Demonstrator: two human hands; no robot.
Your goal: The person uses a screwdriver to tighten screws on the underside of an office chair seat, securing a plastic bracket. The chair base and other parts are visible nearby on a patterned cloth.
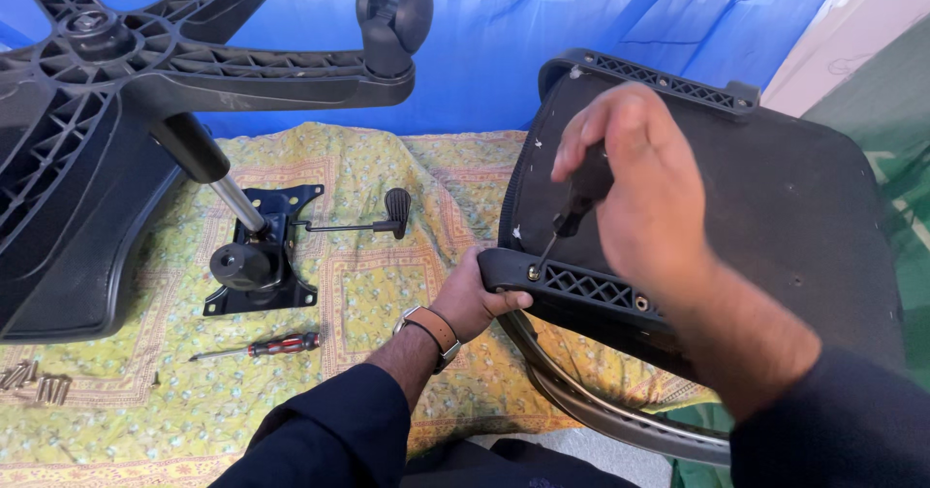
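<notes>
Seat frame (591,287) sits at 4 o'clock, its corner clasped by the left hand (472,299). Right hand (635,183) curls from above around a black screwdriver (573,202). Red screwdriver (257,347) at 8 o'clock; chair base (145,57) at 11.

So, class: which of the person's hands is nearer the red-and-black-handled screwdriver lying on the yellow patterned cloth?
Left. The left hand grips the black chair part's edge, right of the red-and-black-handled screwdriver; the right hand is farther right and higher.
</notes>
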